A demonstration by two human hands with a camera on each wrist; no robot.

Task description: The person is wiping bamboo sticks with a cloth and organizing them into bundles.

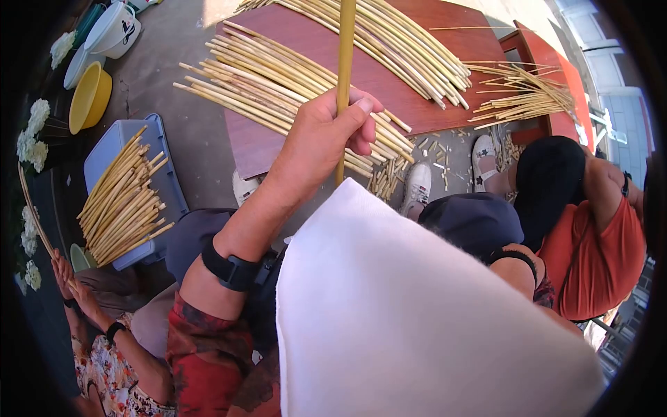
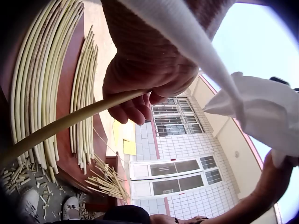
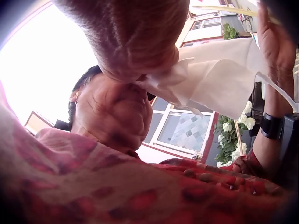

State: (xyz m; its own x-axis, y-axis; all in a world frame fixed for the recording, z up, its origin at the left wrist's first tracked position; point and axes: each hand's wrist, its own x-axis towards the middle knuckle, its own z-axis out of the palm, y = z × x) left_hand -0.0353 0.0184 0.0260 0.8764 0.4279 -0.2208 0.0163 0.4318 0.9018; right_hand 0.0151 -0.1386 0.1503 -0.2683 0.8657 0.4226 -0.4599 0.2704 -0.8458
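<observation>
My left hand (image 1: pixel 330 132) grips a long yellowish stalk (image 1: pixel 346 48), which stands nearly upright in the head view. The same hand (image 2: pixel 145 74), seen from the wrist side, has its fingers curled round the stalk (image 2: pixel 70 119). A white cloth (image 1: pixel 403 306) fills the lower middle of the head view and covers my right hand there. In the right wrist view my right hand (image 3: pixel 135 46) pinches a bunched part of the white cloth (image 3: pixel 215 70) close to the face; its fingertips are partly hidden. The cloth hangs between the two hands.
Rows of stalks (image 1: pixel 278 76) lie on a reddish table (image 1: pixel 253 149). Thinner sticks (image 1: pixel 524 94) are at the right. A blue crate (image 1: pixel 174 163) with more stalks and a yellow basin (image 1: pixel 90 97) stand left. Cut pieces (image 1: pixel 389 177) litter the ground. People sit on both sides.
</observation>
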